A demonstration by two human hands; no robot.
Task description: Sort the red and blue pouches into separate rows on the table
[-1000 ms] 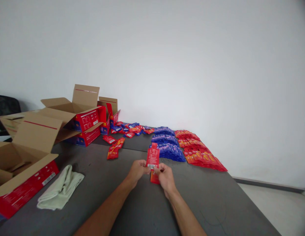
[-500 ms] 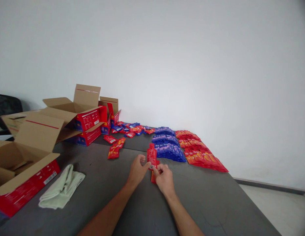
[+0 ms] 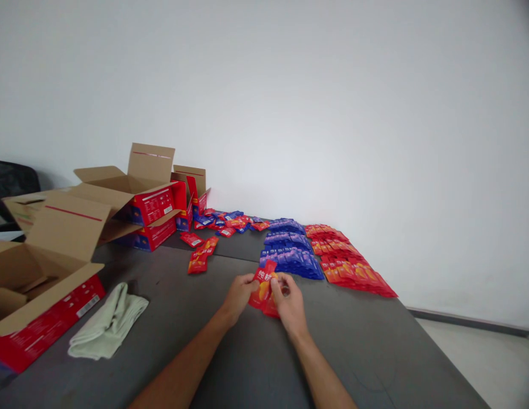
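Observation:
A red sachet [image 3: 263, 291] with an orange picture and white lettering is tilted between my hands, its printed front facing up. My left hand [image 3: 239, 296] pinches its left edge between thumb and fingers. At the right side, the thumb and forefinger of my right hand [image 3: 290, 302] close on the sachet's edge. Another red sachet [image 3: 271, 308] shows partly below it, mostly covered; whether it lies on the table or is held I cannot tell. Just beyond my hands are overlapping rows of blue-purple sachets [image 3: 292, 258].
Rows of red sachets [image 3: 352, 271] line the table's right edge. Loose mixed sachets [image 3: 234, 223] are heaped at the back, with a few red ones [image 3: 202, 255] nearer. Open cardboard boxes [image 3: 155, 207] stand left, another box [image 3: 55, 318] closer. A folded pale cloth [image 3: 108, 324] lies beside it.
The red sachet, upright with its back showing before, is now turned to its orange-pictured front and lowered over the other one. My left fingers have closed on its left edge.

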